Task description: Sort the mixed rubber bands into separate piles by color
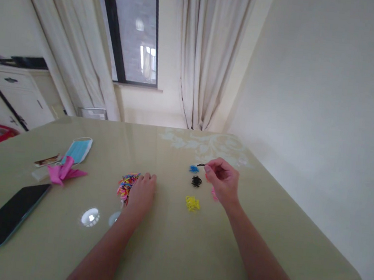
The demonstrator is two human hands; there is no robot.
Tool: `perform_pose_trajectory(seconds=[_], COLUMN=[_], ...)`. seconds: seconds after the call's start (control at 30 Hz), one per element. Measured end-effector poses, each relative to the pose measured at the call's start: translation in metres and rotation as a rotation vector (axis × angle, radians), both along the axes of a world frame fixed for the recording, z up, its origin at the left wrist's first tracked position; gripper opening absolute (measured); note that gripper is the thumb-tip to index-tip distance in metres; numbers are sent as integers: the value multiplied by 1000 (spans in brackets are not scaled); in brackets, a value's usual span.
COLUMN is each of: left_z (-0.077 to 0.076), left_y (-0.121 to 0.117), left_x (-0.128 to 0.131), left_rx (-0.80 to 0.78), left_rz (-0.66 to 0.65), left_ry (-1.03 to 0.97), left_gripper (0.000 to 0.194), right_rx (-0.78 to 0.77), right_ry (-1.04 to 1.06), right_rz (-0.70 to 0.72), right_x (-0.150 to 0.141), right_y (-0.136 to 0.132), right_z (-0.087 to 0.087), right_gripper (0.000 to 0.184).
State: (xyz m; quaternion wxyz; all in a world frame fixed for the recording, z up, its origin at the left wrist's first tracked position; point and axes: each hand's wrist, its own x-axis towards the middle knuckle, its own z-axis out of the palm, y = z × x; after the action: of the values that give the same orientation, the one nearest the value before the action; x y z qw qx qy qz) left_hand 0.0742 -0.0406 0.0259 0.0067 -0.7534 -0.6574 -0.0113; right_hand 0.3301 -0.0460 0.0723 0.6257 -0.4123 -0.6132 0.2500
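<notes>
A mixed pile of small coloured elastic bands lies on the pale green table. My left hand rests on the pile's right side with its fingers curled on the bands. My right hand pinches a single black band just above the table. Below that band sit three small sorted heaps: blue bands, black bands and yellow bands. A few pink bands show under my right hand, partly hidden.
At the left lie a dark tablet, a pink bow, a blue face mask and a small flat packet. The table's right edge runs close to a white wall. A cabinet and curtains stand behind.
</notes>
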Motion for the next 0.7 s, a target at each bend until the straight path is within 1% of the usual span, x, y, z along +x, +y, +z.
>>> perform_pose_trajectory(seconds=[0.1,0.23,0.37,0.5,0.6,0.7], left_z=[-4,-10,-12,-8,-5,-6], left_y=[3,5,8,9,9,10], left_x=[-2,-5,-6,-6,-6,-2], left_rx=[24,63,60,86,133,163], left_rz=[-25,-55,-47,-18,-16,-66], left_ry=[-54,-118,-157,-257,-424,-755], left_gripper=[31,24,26,30,28,21], right_rx=[-37,-159,-233,-240,-206,-206], right_ry=[-43,-204,-347,-466,-567,-657], right_rz=[-51,-103,-143,-123,-166,-228], right_x=[5,24,31,24,18,17], right_y=[7,19,31,36,34,31], right_z=[-22,-47,-63,-77,-82,-80], right_gripper=[29,31,29,19,16,16])
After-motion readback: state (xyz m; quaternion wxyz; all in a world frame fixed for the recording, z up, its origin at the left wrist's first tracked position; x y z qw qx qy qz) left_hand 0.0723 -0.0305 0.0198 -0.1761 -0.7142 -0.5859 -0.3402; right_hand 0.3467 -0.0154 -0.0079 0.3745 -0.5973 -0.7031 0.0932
